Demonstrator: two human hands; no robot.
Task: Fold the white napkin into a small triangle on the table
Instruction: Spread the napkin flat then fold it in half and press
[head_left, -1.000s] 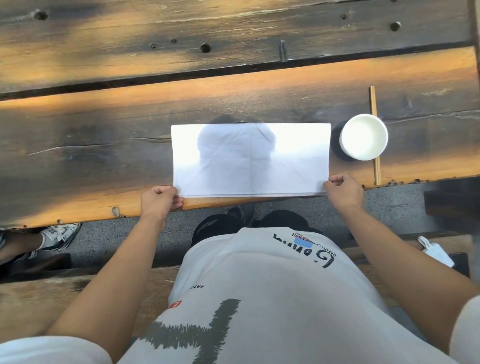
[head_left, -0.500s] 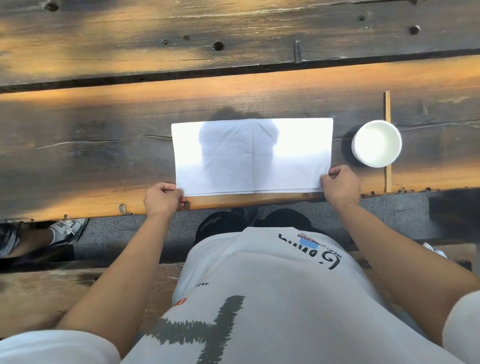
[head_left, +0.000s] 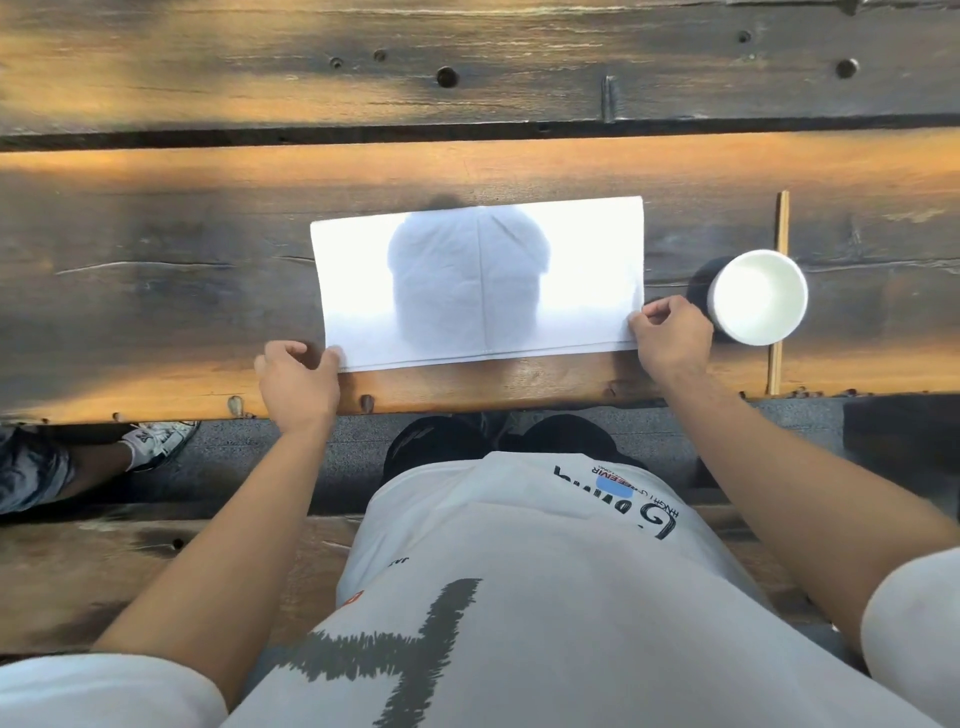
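Observation:
The white napkin lies flat on the wooden table as a wide rectangle, two layers showing along its near edge and a crease down its middle. A head-shaped shadow covers its centre. My left hand pinches the napkin's near left corner. At the near right corner my right hand pinches the napkin between thumb and fingers.
A white paper cup stands just right of my right hand, beside a wooden chopstick lying front to back. The table's near edge runs just below the napkin. Another person's sneaker shows on the floor at left.
Both hands have slid the napkin away from the table's near edge, farther onto the table; it now sits slightly rotated, with its right end farther away. The grip on both corners stays.

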